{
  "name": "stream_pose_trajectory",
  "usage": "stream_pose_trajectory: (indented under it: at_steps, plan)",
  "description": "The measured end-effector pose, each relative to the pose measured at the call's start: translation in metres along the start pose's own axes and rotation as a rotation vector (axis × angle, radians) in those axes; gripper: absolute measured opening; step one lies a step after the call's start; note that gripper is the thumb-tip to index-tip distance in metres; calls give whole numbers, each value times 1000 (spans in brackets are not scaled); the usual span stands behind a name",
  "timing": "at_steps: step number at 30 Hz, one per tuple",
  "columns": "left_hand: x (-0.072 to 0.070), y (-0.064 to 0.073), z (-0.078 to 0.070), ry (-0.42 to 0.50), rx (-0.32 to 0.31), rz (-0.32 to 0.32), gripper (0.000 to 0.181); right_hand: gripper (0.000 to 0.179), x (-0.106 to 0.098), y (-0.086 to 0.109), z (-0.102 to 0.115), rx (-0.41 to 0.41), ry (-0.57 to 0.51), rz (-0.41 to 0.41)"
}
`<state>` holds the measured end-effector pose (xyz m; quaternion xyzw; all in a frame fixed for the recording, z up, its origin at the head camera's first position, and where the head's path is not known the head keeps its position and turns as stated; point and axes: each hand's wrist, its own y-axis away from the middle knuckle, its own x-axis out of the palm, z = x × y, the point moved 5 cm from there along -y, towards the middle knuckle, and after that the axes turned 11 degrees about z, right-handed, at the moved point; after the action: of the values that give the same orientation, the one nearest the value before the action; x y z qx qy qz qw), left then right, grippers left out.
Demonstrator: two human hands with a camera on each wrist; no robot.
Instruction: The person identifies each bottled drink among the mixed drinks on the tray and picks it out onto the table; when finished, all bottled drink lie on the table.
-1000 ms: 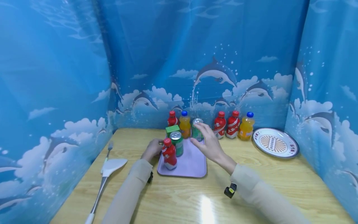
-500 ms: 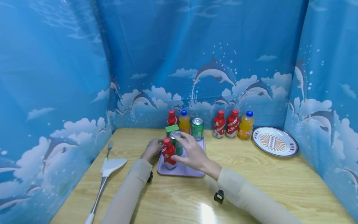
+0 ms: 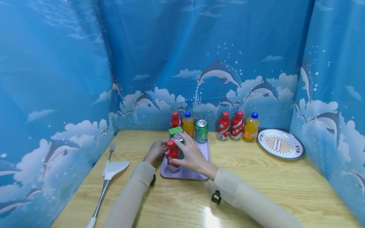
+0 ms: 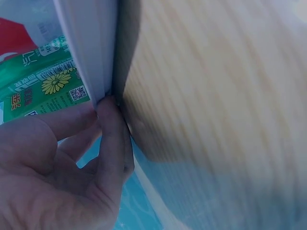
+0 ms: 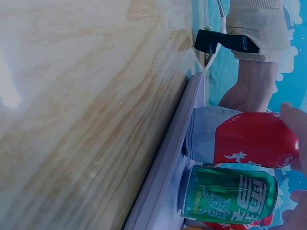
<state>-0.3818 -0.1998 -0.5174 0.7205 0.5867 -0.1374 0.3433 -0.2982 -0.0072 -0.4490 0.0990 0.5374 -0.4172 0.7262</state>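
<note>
My left hand (image 3: 155, 152) pinches the left rim of the lilac tray (image 3: 194, 173); the left wrist view shows thumb and fingertips on the tray's edge (image 4: 98, 57). Over the tray, my right hand (image 3: 191, 155) curves round the upper part of a red bottle (image 3: 171, 152) at the front left. Its thumb crosses the bottle's front in the head view, and its fingers reach round by the cap. Close beside this bottle stands a green can (image 5: 228, 194), partly hidden by the fingers. A green carton (image 3: 175, 130) stands just behind the can.
Toward the tray's back are another red bottle (image 3: 175, 120), an orange drink bottle (image 3: 188, 125) and a second green can (image 3: 201, 132). Two red bottles, an orange drink bottle (image 3: 251, 128) and a plate (image 3: 280, 155) are right. A spatula (image 3: 114, 169) and fork (image 3: 112, 148) lie left.
My right hand has moved left and toward me, from near the back green can to the front red bottle. The left hand has stayed at the tray's rim.
</note>
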Motion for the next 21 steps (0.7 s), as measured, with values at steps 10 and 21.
stream_pose_trajectory:
  at_steps: [10, 21]
  plan:
    - [-3, 0, -1, -18, 27, -11, 54, 70, 4, -7, 0, -23, 10, -26]
    - [0, 0, 0, 7, 53, -6, 45, 72, 3, -1, 6, -108, -9, -40]
